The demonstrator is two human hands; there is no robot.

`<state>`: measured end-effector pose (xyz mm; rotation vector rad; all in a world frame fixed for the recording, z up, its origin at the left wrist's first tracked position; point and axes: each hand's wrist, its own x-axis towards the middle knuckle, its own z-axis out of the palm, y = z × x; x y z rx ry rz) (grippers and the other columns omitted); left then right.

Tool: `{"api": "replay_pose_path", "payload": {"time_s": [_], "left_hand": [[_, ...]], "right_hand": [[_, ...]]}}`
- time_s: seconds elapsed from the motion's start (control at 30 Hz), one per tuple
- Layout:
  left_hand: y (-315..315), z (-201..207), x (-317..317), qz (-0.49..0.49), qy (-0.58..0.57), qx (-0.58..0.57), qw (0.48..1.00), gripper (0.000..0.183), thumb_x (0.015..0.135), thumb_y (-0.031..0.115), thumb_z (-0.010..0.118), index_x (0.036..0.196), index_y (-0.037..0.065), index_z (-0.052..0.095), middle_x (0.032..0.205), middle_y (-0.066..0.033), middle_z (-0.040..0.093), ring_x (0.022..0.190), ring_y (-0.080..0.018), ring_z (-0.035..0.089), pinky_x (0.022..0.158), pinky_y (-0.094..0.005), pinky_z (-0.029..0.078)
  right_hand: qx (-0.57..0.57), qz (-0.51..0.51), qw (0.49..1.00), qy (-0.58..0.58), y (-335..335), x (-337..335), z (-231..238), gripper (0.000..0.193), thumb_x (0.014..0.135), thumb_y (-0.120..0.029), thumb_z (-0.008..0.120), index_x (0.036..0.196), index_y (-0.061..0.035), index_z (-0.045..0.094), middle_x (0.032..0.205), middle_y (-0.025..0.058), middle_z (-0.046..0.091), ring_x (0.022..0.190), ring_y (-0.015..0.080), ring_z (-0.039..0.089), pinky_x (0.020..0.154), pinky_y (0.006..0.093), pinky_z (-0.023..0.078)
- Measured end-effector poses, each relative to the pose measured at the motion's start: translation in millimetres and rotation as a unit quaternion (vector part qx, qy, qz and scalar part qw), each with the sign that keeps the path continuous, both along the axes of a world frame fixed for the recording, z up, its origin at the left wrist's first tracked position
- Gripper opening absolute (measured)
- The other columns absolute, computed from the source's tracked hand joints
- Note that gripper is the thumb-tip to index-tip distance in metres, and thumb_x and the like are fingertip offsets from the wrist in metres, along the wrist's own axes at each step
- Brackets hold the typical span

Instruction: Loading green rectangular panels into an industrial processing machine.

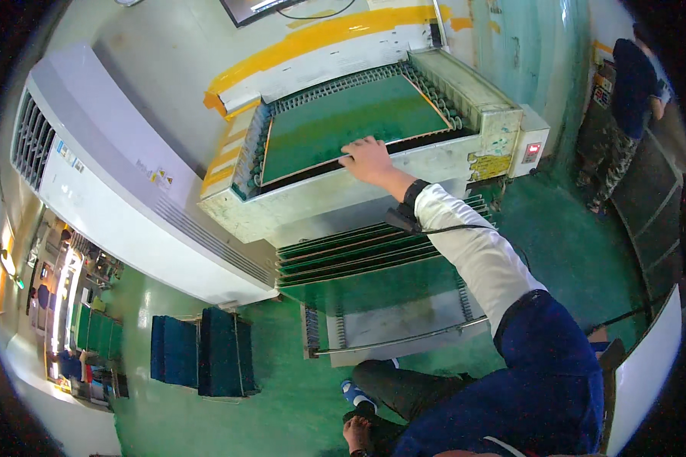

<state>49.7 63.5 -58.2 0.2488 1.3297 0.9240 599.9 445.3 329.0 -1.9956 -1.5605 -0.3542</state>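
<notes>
Far left of the fingers, a tall white cabinet is leaning across the view; its louvred end is carrying a small blue-and-white label, and its face is bearing yellow triangular warning stickers, all showing print too small for reading. Below and left of the fingers, a stand of dark blue panels is occupying the green floor. Directly below the fingers, several green boards are standing on edge in a slotted rack.

Just beyond the fingers, a large green panel is lying flat on the rollers of a machine, its near edge running beside the fingertips. The right hand is reaching over this edge, palm side down. Its fingers are pointing left and bending, lying close together; whether they are clamping the edge or only resting there cannot be told. A black wrist strap is circling the wrist. The left hand cannot be identified with certainty.

Right of the fingers, the machine end is bearing a yellow label, its print unclear, and a control box is showing a red display. Far right, a co-worker is standing.
</notes>
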Motion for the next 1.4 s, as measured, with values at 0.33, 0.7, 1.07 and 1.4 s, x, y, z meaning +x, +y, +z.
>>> {"api": "replay_pose_path", "payload": {"time_s": [0.33,0.7,1.07,1.4], "left_hand": [[19,89,37,-0.069,0.037,0.018,0.997,0.012,0.088,0.014,0.056,0.08,0.005,0.053,0.073,-0.0055,0.053,0.064,-0.0177,0.048,0.058,-0.0335,0.042],[15,33,21,-0.255,0.117,0.178,0.943,0.018,0.093,0.021,0.049,0.089,0.004,0.055,0.079,-0.0039,0.051,0.071,-0.0177,0.045,0.066,-0.0324,0.04],[14,65,27,-0.275,0.127,0.145,0.942,0.019,0.093,0.021,0.048,0.087,0.004,0.054,0.076,-0.0039,0.05,0.068,-0.0175,0.043,0.063,-0.0319,0.039],[-2,87,29,-0.29,0.151,0.133,0.936,0.02,0.093,0.02,0.047,0.084,0.004,0.053,0.075,-0.0038,0.049,0.064,-0.0173,0.042,0.06,-0.0315,0.038]], "right_hand": [[-0.087,0.02,0.996,0.013,29,30,-4,0.055,0.084,-0.05,0.05,0.126,-0.0139,0.052,0.137,0.0135,0.042,0.128,0.0331,0.035,0.104,0.0501,0.026],[-0.089,0.097,0.991,-0.031,-15,-9,8,0.051,0.084,-0.046,0.05,0.119,-0.0091,0.056,0.134,0.0148,0.045,0.123,0.0328,0.041,0.101,0.0452,0.033],[-0.045,0.247,0.968,0.017,-223,-98,-62,0.055,0.081,-0.034,0.061,0.124,-0.0019,0.048,0.14,0.0162,0.036,0.131,0.0325,0.031,0.105,0.0455,0.028],[-0.038,0.203,0.978,-0.011,-264,-121,-75,0.063,0.078,-0.023,0.065,0.131,-0.0016,0.04,0.142,0.0139,0.032,0.133,0.0286,0.027,0.108,0.0418,0.025]]}}
